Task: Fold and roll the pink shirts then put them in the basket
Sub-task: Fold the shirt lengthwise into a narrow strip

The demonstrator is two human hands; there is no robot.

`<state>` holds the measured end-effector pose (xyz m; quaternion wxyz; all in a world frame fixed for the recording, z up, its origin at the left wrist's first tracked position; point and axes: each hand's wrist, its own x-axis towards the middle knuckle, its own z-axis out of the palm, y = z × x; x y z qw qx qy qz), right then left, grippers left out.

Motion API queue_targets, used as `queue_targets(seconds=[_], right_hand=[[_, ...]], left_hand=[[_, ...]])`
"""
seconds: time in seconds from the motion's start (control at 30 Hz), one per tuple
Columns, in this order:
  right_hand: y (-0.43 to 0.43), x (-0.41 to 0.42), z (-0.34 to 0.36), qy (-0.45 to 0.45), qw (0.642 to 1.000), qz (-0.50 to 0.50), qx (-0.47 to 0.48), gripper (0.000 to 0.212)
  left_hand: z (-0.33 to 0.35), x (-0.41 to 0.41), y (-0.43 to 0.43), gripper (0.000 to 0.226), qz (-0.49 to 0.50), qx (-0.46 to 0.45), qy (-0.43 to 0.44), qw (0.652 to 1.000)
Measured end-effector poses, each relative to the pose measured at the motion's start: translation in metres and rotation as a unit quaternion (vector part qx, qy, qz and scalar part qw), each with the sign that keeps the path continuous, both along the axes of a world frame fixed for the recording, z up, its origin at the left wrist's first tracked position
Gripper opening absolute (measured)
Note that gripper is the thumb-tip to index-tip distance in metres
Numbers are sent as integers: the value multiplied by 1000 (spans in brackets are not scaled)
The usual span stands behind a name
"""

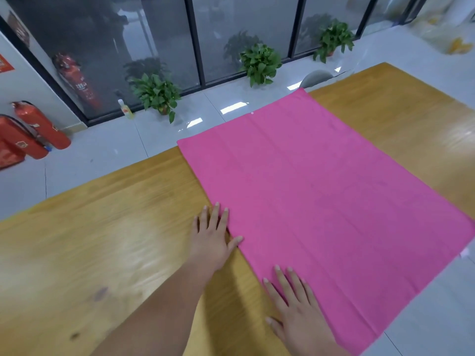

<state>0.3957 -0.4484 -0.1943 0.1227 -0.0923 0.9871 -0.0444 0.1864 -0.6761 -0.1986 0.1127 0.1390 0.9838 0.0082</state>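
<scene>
Pink shirt (pixel 321 196) flat, smooth, on wooden table (pixel 102 240)

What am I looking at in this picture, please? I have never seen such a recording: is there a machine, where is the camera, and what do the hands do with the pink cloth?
There is no machine here: a person works with two bare hands. The single picture comes from a camera worn on the person's head, looking forward and down. A pink shirt lies spread flat on a wooden table. The left hand rests flat at its left edge; the right hand lies flat on its near corner. Neither holds anything. No basket is in view. Beyond stand potted plants and fire extinguishers.
</scene>
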Motion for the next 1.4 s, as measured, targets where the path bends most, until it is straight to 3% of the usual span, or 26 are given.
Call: queue_targets(seconds=[0.17, 0.5, 0.8, 0.9, 1.1, 1.17, 1.3, 1.4], right_hand=[[-1, -2, 10, 3, 1000, -5, -6, 78], [-2, -5, 17, -25, 998, -53, -11, 76], [1, -11, 28, -26, 997, 9, -67, 82], [2, -12, 23, -10, 998, 13, -64, 70], [11, -22, 43, 23, 987, -80, -138, 35], [17, -26, 51, 31, 981, -102, -162, 45], [25, -34, 74, 9, 989, -81, -127, 88], [25, -42, 93, 4, 995, -42, -85, 90]], left_hand=[[9, 29, 12, 92, 28, 48, -8, 998], [11, 44, 5, 101, 8, 15, -58, 998], [21, 37, 10, 105, 49, 71, -84, 993], [22, 31, 13, 93, 95, 129, -74, 984], [31, -2, 25, 71, 196, 252, -39, 947], [38, -15, 33, 68, 245, 314, -61, 915], [37, -40, 39, 64, 299, 384, -78, 870], [48, -49, 43, 66, 316, 420, -94, 846]])
